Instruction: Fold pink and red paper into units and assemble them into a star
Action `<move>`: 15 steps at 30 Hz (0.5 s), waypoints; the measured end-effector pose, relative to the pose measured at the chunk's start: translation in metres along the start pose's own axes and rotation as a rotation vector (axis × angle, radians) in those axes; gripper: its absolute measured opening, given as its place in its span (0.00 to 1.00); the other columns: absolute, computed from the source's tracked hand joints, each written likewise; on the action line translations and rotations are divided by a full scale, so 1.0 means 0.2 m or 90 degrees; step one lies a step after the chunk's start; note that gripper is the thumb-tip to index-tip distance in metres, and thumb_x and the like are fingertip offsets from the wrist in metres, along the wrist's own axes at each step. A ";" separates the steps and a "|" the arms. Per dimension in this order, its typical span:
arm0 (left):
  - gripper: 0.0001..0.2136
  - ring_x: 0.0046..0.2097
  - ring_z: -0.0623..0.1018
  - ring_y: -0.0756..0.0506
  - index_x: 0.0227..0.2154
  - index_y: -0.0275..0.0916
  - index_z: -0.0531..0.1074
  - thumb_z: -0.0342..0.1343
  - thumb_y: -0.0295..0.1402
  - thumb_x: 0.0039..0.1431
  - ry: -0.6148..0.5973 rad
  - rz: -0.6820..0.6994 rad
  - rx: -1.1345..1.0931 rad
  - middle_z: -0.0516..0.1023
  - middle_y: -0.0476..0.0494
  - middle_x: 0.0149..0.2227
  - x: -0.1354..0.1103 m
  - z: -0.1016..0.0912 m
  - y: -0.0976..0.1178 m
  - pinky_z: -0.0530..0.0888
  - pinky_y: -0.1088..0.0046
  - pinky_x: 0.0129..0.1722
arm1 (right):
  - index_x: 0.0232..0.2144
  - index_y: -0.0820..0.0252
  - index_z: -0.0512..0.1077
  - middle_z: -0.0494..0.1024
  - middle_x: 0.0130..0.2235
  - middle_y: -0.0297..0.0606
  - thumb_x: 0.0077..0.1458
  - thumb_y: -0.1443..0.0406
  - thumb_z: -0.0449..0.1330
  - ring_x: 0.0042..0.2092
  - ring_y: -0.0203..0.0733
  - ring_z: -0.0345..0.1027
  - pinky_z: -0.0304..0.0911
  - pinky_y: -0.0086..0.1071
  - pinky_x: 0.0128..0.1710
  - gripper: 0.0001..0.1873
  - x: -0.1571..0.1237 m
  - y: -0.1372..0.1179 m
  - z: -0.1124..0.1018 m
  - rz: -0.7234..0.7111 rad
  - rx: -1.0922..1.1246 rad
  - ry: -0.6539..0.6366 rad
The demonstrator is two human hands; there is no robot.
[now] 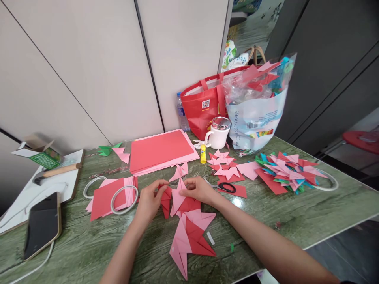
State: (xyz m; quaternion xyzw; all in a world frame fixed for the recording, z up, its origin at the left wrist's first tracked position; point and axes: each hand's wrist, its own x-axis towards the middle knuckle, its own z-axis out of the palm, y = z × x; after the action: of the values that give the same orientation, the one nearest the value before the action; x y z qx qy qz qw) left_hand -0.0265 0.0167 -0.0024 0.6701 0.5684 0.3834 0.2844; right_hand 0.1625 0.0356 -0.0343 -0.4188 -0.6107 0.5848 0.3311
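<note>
My left hand [150,202] pinches a folded red paper piece [166,201] at the middle of the green table [89,244]. My right hand [199,190] grips a folded pink and red paper piece [181,200] right beside it, and the two pieces touch. Just in front of my hands lies a larger pink and red folded paper shape [191,234]. Black-handled scissors [224,186] lie to the right of my right hand.
A stack of red paper sheets [161,150], a yellow glue stick [203,154] and a white mug [218,134] lie behind. A red bag [204,104] and a plastic bag [256,114] stand at the back. Folded paper piles [284,171], tape rings [124,199], a phone [43,225] and a hammer [56,172] surround.
</note>
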 end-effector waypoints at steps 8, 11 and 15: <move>0.09 0.27 0.74 0.48 0.31 0.38 0.74 0.56 0.37 0.48 -0.003 -0.036 -0.061 0.78 0.46 0.31 -0.01 0.03 -0.01 0.69 0.76 0.24 | 0.22 0.64 0.67 0.63 0.19 0.28 0.42 0.61 0.62 0.21 0.29 0.52 0.44 0.24 0.20 0.11 -0.01 -0.02 -0.01 -0.015 -0.007 -0.011; 0.10 0.22 0.70 0.51 0.32 0.38 0.74 0.56 0.37 0.48 0.006 -0.039 -0.053 0.77 0.47 0.29 -0.01 0.04 -0.03 0.65 0.78 0.21 | 0.19 0.63 0.65 0.61 0.19 0.27 0.43 0.59 0.62 0.21 0.28 0.50 0.43 0.24 0.20 0.13 -0.01 -0.04 -0.01 -0.029 -0.017 -0.017; 0.10 0.24 0.71 0.50 0.33 0.37 0.74 0.55 0.36 0.50 -0.005 -0.041 -0.065 0.77 0.46 0.29 -0.01 0.05 -0.05 0.66 0.77 0.23 | 0.16 0.62 0.61 0.56 0.18 0.26 0.44 0.57 0.61 0.21 0.27 0.46 0.41 0.24 0.20 0.18 -0.01 -0.04 -0.01 -0.048 -0.039 -0.017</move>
State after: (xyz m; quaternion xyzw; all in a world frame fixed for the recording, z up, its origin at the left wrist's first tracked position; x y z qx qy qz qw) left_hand -0.0246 0.0181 -0.0165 0.6378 0.5683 0.3998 0.3324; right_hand 0.1647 0.0342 -0.0260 -0.3976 -0.6482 0.5584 0.3315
